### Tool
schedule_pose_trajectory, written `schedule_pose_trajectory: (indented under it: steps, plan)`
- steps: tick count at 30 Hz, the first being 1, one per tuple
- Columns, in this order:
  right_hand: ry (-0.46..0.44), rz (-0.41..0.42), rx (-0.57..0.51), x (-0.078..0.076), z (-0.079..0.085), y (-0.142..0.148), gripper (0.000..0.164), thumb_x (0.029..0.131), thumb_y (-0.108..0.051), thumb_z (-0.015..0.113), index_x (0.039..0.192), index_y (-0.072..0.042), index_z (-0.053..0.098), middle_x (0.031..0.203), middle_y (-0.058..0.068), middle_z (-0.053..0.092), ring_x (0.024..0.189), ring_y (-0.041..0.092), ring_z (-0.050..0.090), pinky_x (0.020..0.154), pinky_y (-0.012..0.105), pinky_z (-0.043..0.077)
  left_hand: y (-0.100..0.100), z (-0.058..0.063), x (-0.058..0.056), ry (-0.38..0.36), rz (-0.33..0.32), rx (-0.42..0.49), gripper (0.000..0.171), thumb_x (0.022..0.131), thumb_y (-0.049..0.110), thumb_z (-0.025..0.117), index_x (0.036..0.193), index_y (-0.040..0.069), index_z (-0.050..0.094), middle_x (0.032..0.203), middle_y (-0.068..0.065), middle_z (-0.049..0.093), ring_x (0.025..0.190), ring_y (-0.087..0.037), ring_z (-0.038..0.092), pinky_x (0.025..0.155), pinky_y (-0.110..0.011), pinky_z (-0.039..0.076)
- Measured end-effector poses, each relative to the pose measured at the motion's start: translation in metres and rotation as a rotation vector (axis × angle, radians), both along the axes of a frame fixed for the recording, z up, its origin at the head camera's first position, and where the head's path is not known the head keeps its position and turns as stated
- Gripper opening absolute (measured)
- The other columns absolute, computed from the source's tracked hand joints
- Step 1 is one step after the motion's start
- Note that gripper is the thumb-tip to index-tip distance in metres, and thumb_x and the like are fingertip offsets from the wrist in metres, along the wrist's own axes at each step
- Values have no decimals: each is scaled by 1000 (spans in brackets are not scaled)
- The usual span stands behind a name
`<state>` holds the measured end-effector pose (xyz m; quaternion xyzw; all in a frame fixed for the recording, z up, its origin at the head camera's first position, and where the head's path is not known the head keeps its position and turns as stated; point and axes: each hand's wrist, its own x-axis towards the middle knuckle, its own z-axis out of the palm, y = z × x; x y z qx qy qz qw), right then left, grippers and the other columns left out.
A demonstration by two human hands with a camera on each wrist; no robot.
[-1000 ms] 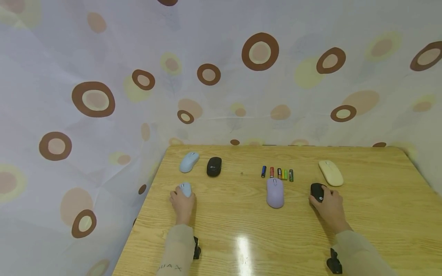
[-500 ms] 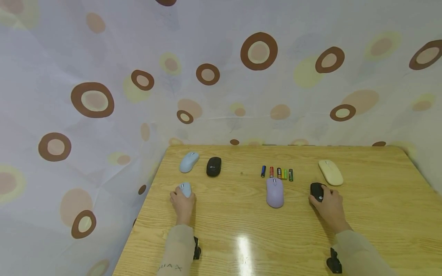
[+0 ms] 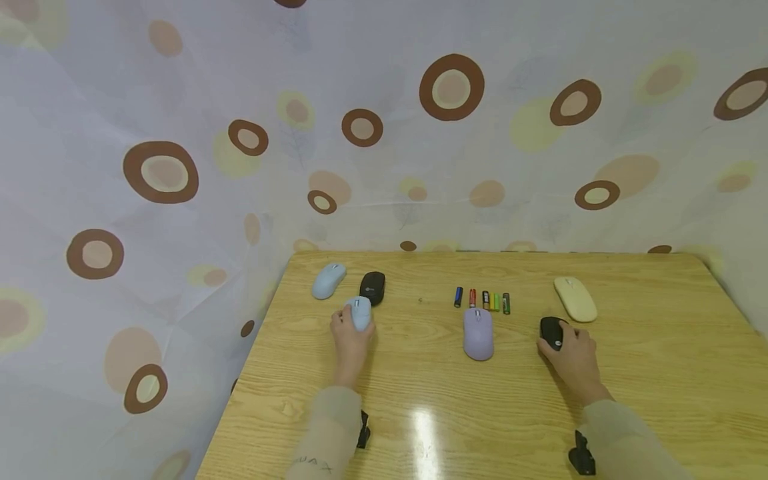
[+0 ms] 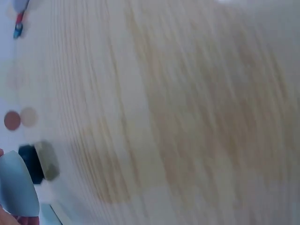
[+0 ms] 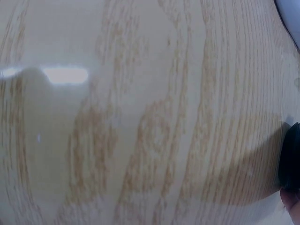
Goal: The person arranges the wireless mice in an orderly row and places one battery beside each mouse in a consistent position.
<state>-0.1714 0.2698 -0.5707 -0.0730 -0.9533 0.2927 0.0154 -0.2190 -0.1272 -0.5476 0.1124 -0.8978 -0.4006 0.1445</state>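
In the head view my left hand [image 3: 352, 339] grips a light blue computer mouse [image 3: 360, 312] by its sides, fingers and thumb around it. Just beyond it, close to its front, is a black mouse [image 3: 373, 287]. The left wrist view has the held light blue mouse [image 4: 17, 185] at its left edge, in front of the dark mouse [image 4: 31, 163]; whether it touches the table I cannot tell. My right hand [image 3: 576, 359] holds another black mouse [image 3: 550, 333] on the right side of the table, seen only in part as a black mouse [image 5: 291, 159] in the right wrist view.
Another light blue mouse [image 3: 329, 281] lies at the back left. A lilac mouse [image 3: 478, 335] lies mid-table, below a row of several batteries such as a blue battery [image 3: 459, 297]. A cream mouse [image 3: 575, 299] sits beyond my right hand. A patterned sheet [image 3: 408, 133] hangs behind the wooden table [image 3: 420, 387].
My left hand has carried the light blue mouse to the right and forward, up near the black mouse at the back. My right hand has stayed in place on its mouse.
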Motion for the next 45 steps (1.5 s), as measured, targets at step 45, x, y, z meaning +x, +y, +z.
schedule_pose_trajectory:
  steps: [45]
  plan:
    - [-1, 4, -1, 2, -2, 0, 71, 92, -37, 50, 133, 16, 26, 119, 45, 26, 105, 57, 28, 79, 64, 33, 88, -17, 3, -51, -167, -108, 55, 76, 15, 71, 122, -7, 49, 107, -21, 48, 95, -30, 47, 74, -39, 49]
